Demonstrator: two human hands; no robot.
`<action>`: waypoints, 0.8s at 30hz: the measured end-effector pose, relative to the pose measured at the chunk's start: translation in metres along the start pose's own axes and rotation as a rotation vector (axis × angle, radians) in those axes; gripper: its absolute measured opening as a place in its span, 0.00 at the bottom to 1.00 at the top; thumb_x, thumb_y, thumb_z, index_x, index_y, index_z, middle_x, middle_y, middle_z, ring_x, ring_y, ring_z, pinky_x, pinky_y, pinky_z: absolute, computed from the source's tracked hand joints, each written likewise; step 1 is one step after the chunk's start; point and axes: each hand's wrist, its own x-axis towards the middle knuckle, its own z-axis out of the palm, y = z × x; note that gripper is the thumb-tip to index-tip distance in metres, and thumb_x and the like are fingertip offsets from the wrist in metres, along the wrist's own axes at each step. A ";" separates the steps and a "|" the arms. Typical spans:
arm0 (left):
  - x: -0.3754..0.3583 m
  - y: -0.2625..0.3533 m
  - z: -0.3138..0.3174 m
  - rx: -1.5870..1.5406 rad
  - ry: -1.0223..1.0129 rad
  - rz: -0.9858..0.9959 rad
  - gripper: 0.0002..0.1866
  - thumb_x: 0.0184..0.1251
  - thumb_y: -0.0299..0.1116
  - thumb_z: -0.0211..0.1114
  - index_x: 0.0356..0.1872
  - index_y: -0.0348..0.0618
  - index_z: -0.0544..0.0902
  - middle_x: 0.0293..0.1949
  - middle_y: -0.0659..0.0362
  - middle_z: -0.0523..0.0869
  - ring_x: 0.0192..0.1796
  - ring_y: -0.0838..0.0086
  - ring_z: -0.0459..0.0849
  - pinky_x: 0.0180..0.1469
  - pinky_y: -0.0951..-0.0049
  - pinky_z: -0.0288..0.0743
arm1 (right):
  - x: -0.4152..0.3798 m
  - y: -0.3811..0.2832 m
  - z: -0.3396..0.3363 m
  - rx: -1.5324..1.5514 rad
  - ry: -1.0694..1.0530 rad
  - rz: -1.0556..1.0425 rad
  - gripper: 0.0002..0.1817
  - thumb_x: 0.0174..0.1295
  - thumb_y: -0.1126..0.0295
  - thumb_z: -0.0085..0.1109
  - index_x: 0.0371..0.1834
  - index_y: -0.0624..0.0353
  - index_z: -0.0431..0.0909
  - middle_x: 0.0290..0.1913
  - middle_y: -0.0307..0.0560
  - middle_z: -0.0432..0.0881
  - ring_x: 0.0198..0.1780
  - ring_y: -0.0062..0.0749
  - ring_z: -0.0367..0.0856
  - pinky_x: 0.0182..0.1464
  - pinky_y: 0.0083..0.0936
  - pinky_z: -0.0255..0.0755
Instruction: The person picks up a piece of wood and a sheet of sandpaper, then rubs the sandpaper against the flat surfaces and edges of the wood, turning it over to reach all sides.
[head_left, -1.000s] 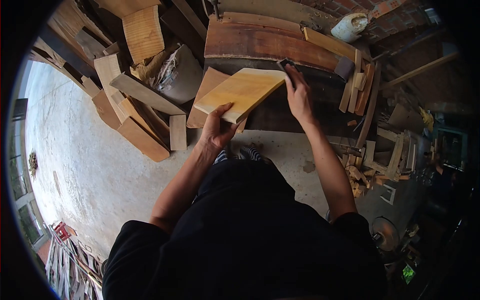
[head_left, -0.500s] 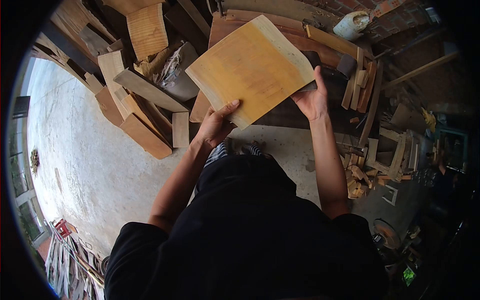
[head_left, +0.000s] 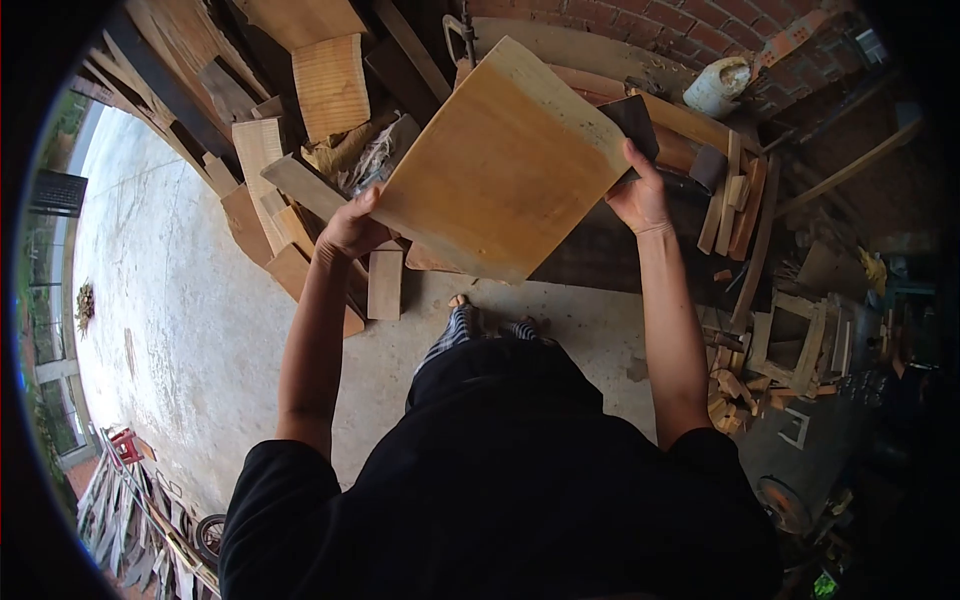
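Note:
A flat yellow-brown wooden board with a paler, rough strip along its upper right edge is raised over the workbench, tilted. My left hand grips its left corner, thumb at the edge and fingers underneath. At the right corner, my right hand closes on the board, thumb on its edge. A dark flat sheet sticks out from behind the board beside my right thumb; its lower part is hidden. Below lies the dark workbench top, partly covered by the board in this view.
Wood offcuts lean in a pile on the left, around a sack of shavings. Thin wood strips and a dark block lie on the bench's right end. Scrap wood is heaped on the concrete floor at right.
My left hand has shifted from the board's lower edge to its left corner. The board is now tilted differently and looks larger; the dark streaks on its face no longer show.

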 end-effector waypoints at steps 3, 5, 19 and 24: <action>0.012 0.034 0.022 0.148 -0.062 -0.085 0.37 0.67 0.53 0.70 0.69 0.37 0.74 0.63 0.50 0.81 0.63 0.65 0.82 0.68 0.62 0.72 | 0.016 -0.004 0.001 -0.061 -0.071 0.030 0.30 0.70 0.52 0.62 0.67 0.61 0.73 0.64 0.45 0.80 0.65 0.32 0.78 0.67 0.34 0.71; 0.031 0.026 0.062 0.353 0.171 -0.111 0.32 0.68 0.46 0.72 0.66 0.35 0.76 0.60 0.50 0.83 0.60 0.69 0.83 0.64 0.66 0.75 | 0.026 -0.003 0.002 -0.114 -0.115 0.055 0.30 0.71 0.52 0.61 0.68 0.61 0.73 0.64 0.45 0.79 0.64 0.31 0.78 0.67 0.34 0.71; 0.043 -0.104 0.082 0.777 0.650 0.190 0.14 0.71 0.24 0.63 0.54 0.30 0.80 0.45 0.56 0.89 0.47 0.77 0.85 0.51 0.72 0.80 | 0.042 0.076 0.070 -1.109 0.051 -0.616 0.24 0.79 0.61 0.45 0.73 0.58 0.70 0.73 0.56 0.71 0.76 0.50 0.65 0.75 0.35 0.60; 0.051 -0.106 0.093 0.763 0.770 0.347 0.13 0.66 0.27 0.63 0.48 0.30 0.81 0.36 0.53 0.90 0.41 0.72 0.87 0.45 0.69 0.80 | -0.003 0.091 0.123 -1.102 -0.250 -0.781 0.21 0.73 0.67 0.55 0.67 0.61 0.75 0.66 0.58 0.78 0.70 0.50 0.74 0.73 0.39 0.65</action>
